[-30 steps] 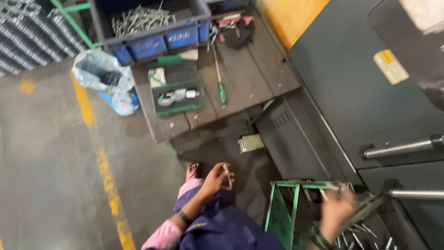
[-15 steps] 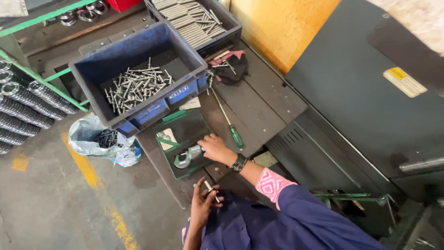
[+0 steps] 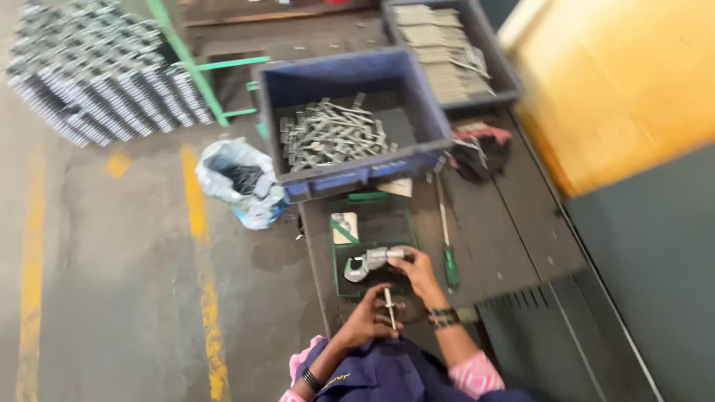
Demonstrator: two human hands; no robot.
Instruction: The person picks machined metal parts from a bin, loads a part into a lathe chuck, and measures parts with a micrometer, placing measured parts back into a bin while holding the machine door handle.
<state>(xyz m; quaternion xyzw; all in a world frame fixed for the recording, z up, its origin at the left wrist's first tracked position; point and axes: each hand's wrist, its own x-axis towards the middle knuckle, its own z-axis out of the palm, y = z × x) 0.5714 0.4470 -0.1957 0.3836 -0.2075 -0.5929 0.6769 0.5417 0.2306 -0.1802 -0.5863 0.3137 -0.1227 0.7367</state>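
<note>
My right hand [image 3: 418, 269] grips a silver micrometer [image 3: 370, 262] that lies in its open green case [image 3: 339, 274] on the dark workbench. My left hand [image 3: 367, 318] is just below it and holds a thin metal pin [image 3: 389, 306] upright between the fingers. The two hands are close together, almost touching. Both wrists wear dark bands, and pink cuffs stick out of blue sleeves.
A blue bin [image 3: 421, 100] full of metal pins stands behind the case, and a grey tray of rods [image 3: 447, 45] behind that. A green-handled screwdriver [image 3: 447, 246] lies to the right. A plastic bag [image 3: 240, 181] and stacked metal parts [image 3: 97, 82] sit on the floor at left.
The view has swung left and settled over the bench. My right hand has closed on the micrometer in the case. My left hand has come up beside it with the pin.
</note>
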